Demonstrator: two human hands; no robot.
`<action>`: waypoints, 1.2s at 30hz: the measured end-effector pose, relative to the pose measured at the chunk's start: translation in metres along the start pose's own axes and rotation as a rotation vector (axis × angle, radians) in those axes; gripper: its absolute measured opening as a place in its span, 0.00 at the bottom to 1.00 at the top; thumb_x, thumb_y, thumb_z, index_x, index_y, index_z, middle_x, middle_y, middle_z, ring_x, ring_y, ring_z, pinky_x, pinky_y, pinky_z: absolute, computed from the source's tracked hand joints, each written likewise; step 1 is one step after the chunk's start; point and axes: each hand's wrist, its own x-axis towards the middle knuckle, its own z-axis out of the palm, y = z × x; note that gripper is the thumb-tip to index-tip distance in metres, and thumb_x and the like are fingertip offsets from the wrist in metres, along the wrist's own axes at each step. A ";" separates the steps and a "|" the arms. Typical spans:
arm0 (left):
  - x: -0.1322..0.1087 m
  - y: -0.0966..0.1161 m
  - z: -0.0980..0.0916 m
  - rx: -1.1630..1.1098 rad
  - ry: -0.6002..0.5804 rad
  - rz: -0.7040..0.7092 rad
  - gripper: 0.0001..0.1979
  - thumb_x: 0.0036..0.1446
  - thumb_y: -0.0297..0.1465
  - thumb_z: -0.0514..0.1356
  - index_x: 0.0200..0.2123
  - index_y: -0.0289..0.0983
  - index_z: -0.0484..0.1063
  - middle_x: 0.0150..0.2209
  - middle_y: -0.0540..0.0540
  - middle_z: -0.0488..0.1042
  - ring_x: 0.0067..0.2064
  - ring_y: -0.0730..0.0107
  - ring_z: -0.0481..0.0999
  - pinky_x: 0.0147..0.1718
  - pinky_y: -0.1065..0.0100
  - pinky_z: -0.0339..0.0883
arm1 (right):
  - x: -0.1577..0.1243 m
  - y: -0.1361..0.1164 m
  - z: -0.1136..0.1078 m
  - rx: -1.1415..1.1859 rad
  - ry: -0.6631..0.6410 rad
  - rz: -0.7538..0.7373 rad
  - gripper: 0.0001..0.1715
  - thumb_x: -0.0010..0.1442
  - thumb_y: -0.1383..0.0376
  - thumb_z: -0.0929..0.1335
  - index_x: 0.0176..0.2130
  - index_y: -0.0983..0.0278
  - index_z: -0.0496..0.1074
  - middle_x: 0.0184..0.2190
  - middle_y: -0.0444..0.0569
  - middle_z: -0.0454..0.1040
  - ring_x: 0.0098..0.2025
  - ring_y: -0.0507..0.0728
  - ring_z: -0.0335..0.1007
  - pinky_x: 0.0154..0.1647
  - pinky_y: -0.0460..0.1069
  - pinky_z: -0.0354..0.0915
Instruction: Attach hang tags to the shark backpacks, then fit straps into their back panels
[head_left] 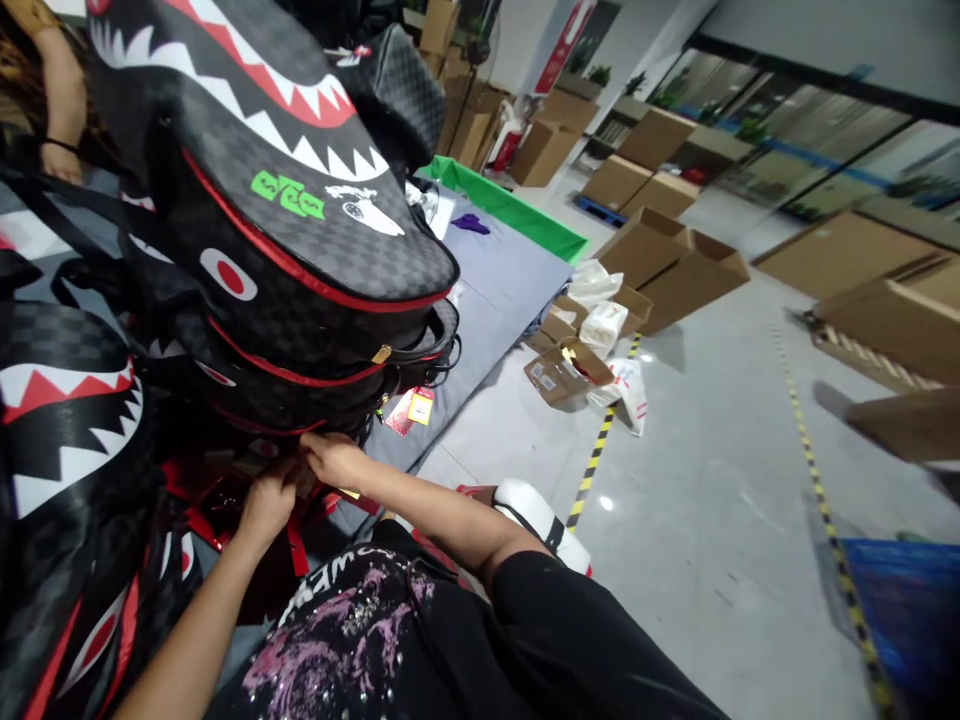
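Stacked in front of me are black checkered backpacks with red piping and a printed shark mouth. By the lower edge of the stack, my left hand and my right hand are close together. The fingers of both are closed in a pinch, and what they grip is too small and dark to make out. Shiny red material lies just beside and below my left hand. A red and yellow hang tag lies on the grey table cover, beyond my right hand.
Another shark-print backpack stands at the left. A person's arm shows at the upper left. A green-edged bin adjoins the table's far end. Open cardboard boxes and plastic bags lie on the floor.
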 end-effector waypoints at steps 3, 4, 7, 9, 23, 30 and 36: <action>0.000 0.001 -0.001 0.149 0.026 -0.086 0.17 0.60 0.40 0.52 0.42 0.39 0.76 0.36 0.41 0.81 0.37 0.54 0.81 0.29 0.67 0.64 | 0.000 0.001 0.002 0.038 0.008 -0.003 0.11 0.62 0.71 0.63 0.44 0.60 0.69 0.37 0.45 0.76 0.40 0.55 0.73 0.40 0.46 0.64; 0.000 0.001 -0.001 0.171 0.043 -0.109 0.17 0.60 0.42 0.53 0.42 0.39 0.76 0.34 0.41 0.81 0.36 0.53 0.81 0.28 0.67 0.63 | 0.000 0.002 0.004 0.049 0.014 -0.003 0.11 0.62 0.71 0.63 0.44 0.60 0.68 0.37 0.45 0.76 0.40 0.55 0.73 0.40 0.46 0.64; 0.002 -0.002 -0.002 0.071 0.038 -0.028 0.19 0.59 0.41 0.51 0.44 0.38 0.75 0.39 0.40 0.81 0.40 0.55 0.81 0.32 0.67 0.67 | 0.000 0.005 0.008 0.078 0.034 -0.015 0.11 0.62 0.71 0.63 0.44 0.60 0.68 0.38 0.44 0.76 0.40 0.55 0.73 0.42 0.46 0.64; 0.003 -0.007 -0.002 0.034 -0.003 0.040 0.19 0.59 0.38 0.50 0.44 0.38 0.76 0.43 0.40 0.81 0.43 0.57 0.80 0.35 0.67 0.69 | 0.000 0.008 0.010 0.098 0.045 -0.029 0.12 0.61 0.71 0.63 0.44 0.60 0.68 0.38 0.44 0.76 0.41 0.54 0.73 0.42 0.46 0.64; 0.001 -0.001 -0.010 0.206 0.011 -0.023 0.19 0.60 0.41 0.51 0.44 0.39 0.76 0.38 0.41 0.81 0.37 0.56 0.81 0.29 0.68 0.65 | 0.004 0.009 0.014 0.209 0.125 -0.034 0.06 0.63 0.71 0.63 0.38 0.60 0.66 0.33 0.42 0.73 0.37 0.53 0.70 0.40 0.46 0.62; 0.002 -0.002 -0.013 0.239 0.025 -0.005 0.20 0.58 0.43 0.52 0.43 0.38 0.76 0.37 0.40 0.81 0.36 0.55 0.80 0.29 0.67 0.65 | 0.002 0.007 0.015 0.242 0.152 -0.026 0.07 0.62 0.73 0.64 0.39 0.61 0.66 0.34 0.43 0.73 0.37 0.53 0.70 0.41 0.45 0.62; 0.001 -0.003 -0.018 0.302 -0.025 0.005 0.22 0.59 0.40 0.48 0.45 0.38 0.76 0.36 0.39 0.80 0.36 0.52 0.80 0.31 0.63 0.65 | 0.001 0.004 0.018 0.277 0.174 0.013 0.08 0.61 0.73 0.64 0.38 0.61 0.67 0.34 0.42 0.73 0.36 0.53 0.69 0.39 0.45 0.61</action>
